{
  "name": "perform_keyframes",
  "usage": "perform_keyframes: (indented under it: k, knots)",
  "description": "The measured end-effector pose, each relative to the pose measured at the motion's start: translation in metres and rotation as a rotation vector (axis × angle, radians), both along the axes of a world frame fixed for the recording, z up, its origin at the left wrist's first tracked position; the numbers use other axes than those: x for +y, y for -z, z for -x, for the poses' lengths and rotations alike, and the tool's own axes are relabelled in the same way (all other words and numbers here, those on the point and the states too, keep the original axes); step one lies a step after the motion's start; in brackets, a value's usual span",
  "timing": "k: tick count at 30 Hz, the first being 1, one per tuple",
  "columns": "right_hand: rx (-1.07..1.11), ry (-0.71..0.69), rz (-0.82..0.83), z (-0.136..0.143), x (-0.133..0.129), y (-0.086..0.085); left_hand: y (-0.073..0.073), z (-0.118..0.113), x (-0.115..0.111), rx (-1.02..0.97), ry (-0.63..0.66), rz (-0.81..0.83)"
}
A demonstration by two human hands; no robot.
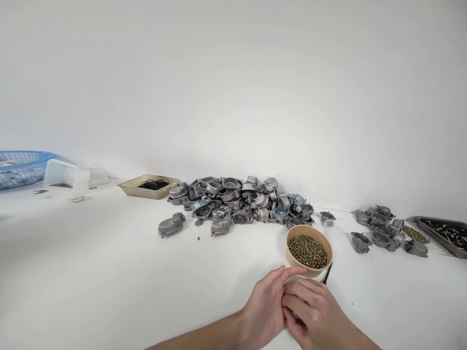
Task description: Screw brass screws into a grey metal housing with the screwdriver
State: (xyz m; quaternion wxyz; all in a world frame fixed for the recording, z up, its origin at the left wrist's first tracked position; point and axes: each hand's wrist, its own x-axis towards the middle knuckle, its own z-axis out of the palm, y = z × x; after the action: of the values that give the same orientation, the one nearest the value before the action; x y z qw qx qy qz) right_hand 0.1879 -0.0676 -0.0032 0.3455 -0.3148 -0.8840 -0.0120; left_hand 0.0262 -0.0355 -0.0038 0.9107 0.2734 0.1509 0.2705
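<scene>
My two hands meet just in front of a tan round bowl (292, 258) full of small brass-coloured screws (307, 251). My left hand (266, 306) is turned palm inward, one finger stretched out towards the bowl's near rim; its other fingers are partly hidden. Against that palm, my right hand (310, 308) has its fingers curled and closed, and whatever they may hold is out of sight. A thin black stick-like thing (327, 273) shows between my right hand and the bowl; I cannot tell whether it is held or lying there.
Grey metal housings (233, 197) are heaped along the wall, with a smaller group (381, 238) at the right. A beige tray (160, 194) of black rings stands left of the heap. A dark tray (434, 236) is far right, a blue basket (22, 180) far left.
</scene>
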Motion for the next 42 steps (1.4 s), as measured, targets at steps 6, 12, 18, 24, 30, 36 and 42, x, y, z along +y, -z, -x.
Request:
perform_keyframes:
  k: [6, 12, 18, 24, 30, 36, 42]
  knots:
    - [-0.039, -0.001, -0.001, -0.001, 0.001, 0.001, -0.003, 0.001, 0.000, -0.009, -0.002, -0.002]
    - [-0.045, 0.020, -0.026, 0.000, 0.000, 0.002, -0.001, 0.001, 0.001, -0.021, 0.012, -0.011]
    - [-0.049, 0.026, -0.039, -0.003, 0.002, 0.003, 0.001, 0.001, 0.003, -0.023, 0.015, -0.021]
    - [-0.030, 0.022, 0.015, -0.002, 0.001, 0.002, 0.002, 0.001, 0.002, -0.006, 0.014, -0.025]
    - [0.107, -0.006, 0.133, -0.010, 0.002, -0.011, -0.002, 0.007, 0.013, 0.302, -0.163, -0.532]
    - [0.145, 0.125, 0.285, -0.031, 0.012, -0.016, -0.007, 0.029, 0.040, 0.802, -0.250, -1.398]
    - [-0.011, 0.134, 0.306, -0.031, 0.011, -0.015, 0.008, 0.034, 0.057, 0.698, -0.280, -1.516]
